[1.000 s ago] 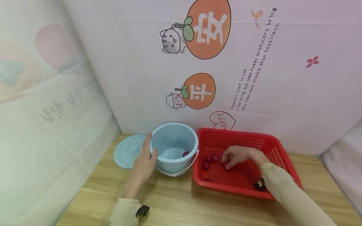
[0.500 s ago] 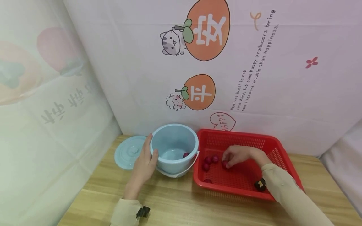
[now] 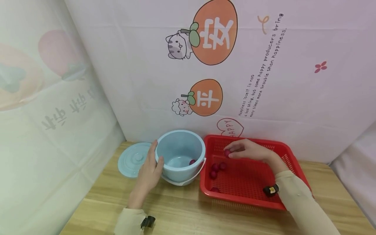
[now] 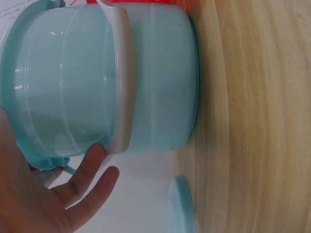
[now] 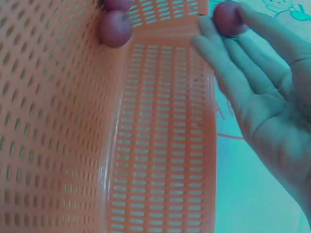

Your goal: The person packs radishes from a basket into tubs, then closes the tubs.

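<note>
My right hand (image 3: 248, 150) pinches a small dark red plum (image 3: 227, 152) between thumb and fingertips, raised over the back left part of the red basket (image 3: 246, 195). In the right wrist view that plum (image 5: 228, 19) sits at the fingertips, above the basket's slotted wall. My left hand (image 3: 149, 169) rests against the left side of a light blue bucket (image 3: 179, 174), its fingers spread along the rim. In the left wrist view two fingertips (image 4: 97, 150) lie near the bucket's pale handle (image 4: 125, 77). One plum (image 3: 192, 162) shows inside the bucket; the rest of its floor is partly hidden.
Several more plums (image 3: 215, 167) lie at the basket's left end, one of them near its front corner. A round blue lid (image 3: 132, 160) lies on the wooden table (image 3: 188, 212) left of the bucket. A printed cloth (image 3: 141, 81) hangs behind.
My right hand has lifted a plum off the basket floor and moved up and slightly left with it. My left hand stays at the bucket.
</note>
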`<action>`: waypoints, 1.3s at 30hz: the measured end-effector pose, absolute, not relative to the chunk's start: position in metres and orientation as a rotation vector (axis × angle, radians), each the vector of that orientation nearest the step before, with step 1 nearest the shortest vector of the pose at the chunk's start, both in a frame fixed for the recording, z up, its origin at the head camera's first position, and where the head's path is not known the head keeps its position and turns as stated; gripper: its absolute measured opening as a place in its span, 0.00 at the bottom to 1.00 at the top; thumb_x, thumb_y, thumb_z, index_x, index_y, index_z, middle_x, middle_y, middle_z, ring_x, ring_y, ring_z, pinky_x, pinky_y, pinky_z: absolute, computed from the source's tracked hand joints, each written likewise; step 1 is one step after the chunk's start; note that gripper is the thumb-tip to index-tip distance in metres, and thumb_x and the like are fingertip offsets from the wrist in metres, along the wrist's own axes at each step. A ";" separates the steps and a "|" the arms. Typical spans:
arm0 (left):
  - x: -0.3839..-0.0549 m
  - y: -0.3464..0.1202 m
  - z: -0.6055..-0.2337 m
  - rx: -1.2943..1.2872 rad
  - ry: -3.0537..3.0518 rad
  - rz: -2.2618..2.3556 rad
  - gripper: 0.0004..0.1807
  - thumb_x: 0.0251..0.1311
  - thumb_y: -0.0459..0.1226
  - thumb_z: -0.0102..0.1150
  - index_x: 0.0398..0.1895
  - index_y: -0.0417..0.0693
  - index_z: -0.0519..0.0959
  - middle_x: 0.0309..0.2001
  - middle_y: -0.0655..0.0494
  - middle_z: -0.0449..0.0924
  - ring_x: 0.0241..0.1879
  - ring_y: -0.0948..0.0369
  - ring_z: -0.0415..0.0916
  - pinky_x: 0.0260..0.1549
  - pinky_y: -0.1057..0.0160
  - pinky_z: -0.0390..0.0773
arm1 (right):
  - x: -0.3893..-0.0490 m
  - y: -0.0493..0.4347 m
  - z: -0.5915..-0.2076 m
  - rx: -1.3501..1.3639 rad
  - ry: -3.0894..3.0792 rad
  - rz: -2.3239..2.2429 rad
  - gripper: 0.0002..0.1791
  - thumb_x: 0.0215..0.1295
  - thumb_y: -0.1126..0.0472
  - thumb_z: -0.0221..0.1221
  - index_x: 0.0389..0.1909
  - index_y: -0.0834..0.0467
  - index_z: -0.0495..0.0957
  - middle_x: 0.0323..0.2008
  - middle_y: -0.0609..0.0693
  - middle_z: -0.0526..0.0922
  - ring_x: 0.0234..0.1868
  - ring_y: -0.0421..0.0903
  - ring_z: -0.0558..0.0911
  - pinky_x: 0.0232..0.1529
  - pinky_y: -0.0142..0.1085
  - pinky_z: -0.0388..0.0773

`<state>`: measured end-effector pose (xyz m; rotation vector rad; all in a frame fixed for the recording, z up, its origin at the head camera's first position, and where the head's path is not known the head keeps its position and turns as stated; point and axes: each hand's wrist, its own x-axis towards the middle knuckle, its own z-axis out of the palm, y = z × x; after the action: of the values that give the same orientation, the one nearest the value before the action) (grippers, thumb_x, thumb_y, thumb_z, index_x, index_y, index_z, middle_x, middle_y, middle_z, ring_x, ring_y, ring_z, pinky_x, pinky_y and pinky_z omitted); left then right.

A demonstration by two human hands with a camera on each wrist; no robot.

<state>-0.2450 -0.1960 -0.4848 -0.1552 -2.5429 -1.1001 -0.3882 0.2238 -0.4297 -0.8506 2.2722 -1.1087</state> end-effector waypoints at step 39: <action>-0.242 -0.194 -0.485 -0.146 -2.538 -1.097 0.38 0.83 0.56 0.39 0.87 0.53 0.45 0.84 0.45 0.53 0.76 0.39 0.62 0.64 0.32 0.71 | -0.366 0.130 -0.410 -0.907 1.942 -1.631 0.21 0.74 0.60 0.65 0.66 0.56 0.81 0.58 0.58 0.86 0.62 0.60 0.83 0.61 0.48 0.81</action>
<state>-0.2417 -0.1942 -0.4846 -0.1458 -2.5376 -1.0972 -0.3662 0.1301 -0.4101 -0.9066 1.9425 -1.6310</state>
